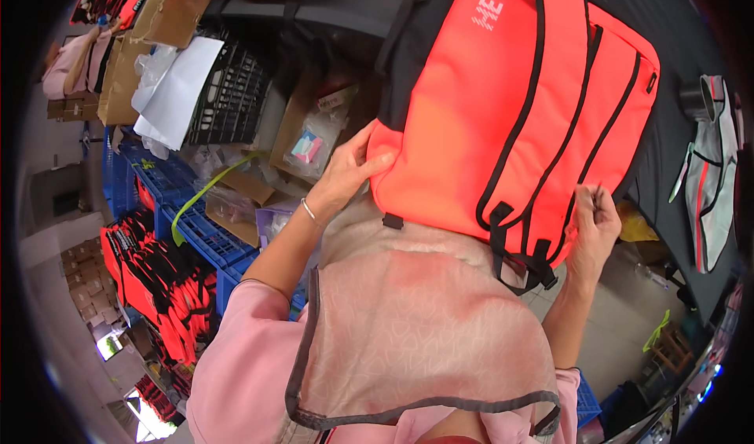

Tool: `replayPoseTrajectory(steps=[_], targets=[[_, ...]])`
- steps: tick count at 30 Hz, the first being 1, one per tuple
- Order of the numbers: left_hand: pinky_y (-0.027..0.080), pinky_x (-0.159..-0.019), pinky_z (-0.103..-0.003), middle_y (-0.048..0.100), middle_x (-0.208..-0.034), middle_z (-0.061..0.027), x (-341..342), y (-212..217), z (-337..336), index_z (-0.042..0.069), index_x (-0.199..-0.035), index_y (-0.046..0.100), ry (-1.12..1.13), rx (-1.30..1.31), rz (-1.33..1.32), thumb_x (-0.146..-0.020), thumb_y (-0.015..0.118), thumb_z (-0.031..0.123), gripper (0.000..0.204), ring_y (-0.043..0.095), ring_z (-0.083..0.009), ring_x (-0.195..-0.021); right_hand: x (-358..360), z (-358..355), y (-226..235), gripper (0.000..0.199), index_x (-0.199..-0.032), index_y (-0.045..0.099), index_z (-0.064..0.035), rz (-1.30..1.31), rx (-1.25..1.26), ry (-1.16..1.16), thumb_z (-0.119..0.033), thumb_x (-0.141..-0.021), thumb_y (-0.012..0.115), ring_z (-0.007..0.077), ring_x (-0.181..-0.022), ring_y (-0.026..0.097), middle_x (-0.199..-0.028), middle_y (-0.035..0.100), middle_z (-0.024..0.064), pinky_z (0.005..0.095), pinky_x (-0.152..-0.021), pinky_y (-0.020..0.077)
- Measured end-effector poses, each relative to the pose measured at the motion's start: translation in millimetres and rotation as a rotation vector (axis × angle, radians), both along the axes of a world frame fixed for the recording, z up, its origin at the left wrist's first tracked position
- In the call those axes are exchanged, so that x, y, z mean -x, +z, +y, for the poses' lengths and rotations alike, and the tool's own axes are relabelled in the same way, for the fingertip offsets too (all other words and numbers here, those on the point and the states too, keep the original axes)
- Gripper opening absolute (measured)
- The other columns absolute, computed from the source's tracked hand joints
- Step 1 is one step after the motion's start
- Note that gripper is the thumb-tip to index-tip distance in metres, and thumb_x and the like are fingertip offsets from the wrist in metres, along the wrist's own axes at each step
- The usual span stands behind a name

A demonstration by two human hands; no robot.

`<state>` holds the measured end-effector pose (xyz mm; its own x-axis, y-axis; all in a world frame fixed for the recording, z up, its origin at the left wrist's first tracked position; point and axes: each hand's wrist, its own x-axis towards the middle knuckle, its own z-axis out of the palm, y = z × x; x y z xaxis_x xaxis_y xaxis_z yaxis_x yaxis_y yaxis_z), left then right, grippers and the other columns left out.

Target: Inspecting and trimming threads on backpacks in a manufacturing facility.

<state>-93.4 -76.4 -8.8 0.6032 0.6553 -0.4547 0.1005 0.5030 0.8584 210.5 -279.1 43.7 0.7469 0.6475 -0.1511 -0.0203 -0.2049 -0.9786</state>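
Observation:
A bright coral-red backpack [452,137] with black trim lies on the dark table, its strap side facing up and its bottom edge towards me. My left hand [347,170] is closed on the backpack's lower left corner, thumb on top. My right hand [594,228] is by the bag's lower right edge with the fingers pinched together. A small dark thing shows at those fingertips, too small to name. Between the hands, black webbing straps [503,244] with buckles hang off the lower edge. A pale apron [428,326] with dark binding covers my front.
Left of the table are a black plastic crate [229,102] with white papers [177,90], a cardboard box [294,122] of plastic bags, blue crates [206,236] and stacked red-and-black pieces [161,279]. A grey piece with black edging [707,192] lies at the right.

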Motion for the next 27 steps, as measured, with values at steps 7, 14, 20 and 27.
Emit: replayPoseTrajectory(steps=[7,14,20,27], targets=[[0.047,-0.094,-0.028,0.068,-0.113,-0.0045,3.8,-13.8,-5.4,-0.004,-0.124,0.061,0.05,-0.079,-0.007,-0.09,0.068,0.012,0.038,0.06,-0.0096,-0.101,41.3,43.5,-3.6,0.008,-0.086,0.062,-0.005,0.062,0.022,0.209,-0.005,-0.092,0.067,0.0006,-0.068,0.043,-0.075,0.051,-0.0094,0.0192,-0.061,0.0353],[0.048,-0.096,-0.028,0.066,-0.118,-0.0046,13.8,-22.2,10.9,-0.003,-0.131,0.058,-0.139,-0.025,-0.005,-0.091,0.069,0.016,0.045,0.061,-0.0106,-0.105,26.4,45.1,-31.0,0.01,-0.084,0.064,-0.005,0.219,0.01,0.212,-0.009,-0.093,0.067,-0.0005,-0.067,0.041,-0.073,0.05,-0.0105,0.0189,-0.06,0.0324],[0.052,-0.083,-0.024,0.067,-0.106,-0.0052,-14.6,4.3,59.7,0.001,-0.121,0.066,0.295,-0.707,0.223,-0.09,0.07,0.011,0.033,0.063,-0.0104,-0.097,23.6,52.6,-29.3,0.009,-0.086,0.067,-0.0028,0.265,0.028,0.263,-0.008,-0.093,0.065,0.003,-0.077,0.056,-0.083,0.065,-0.0037,0.0203,-0.074,0.0446],[0.05,-0.092,-0.036,0.069,-0.111,-0.0123,-126.4,76.4,98.0,0.003,-0.113,0.069,0.142,-1.508,0.062,-0.085,0.068,0.003,0.028,0.065,-0.0297,-0.106,32.7,52.5,-34.2,0.012,-0.086,0.067,-0.0021,0.242,0.031,0.237,-0.011,-0.094,0.066,-0.0004,-0.07,0.049,-0.077,0.059,-0.0076,0.0183,-0.064,0.0393]])
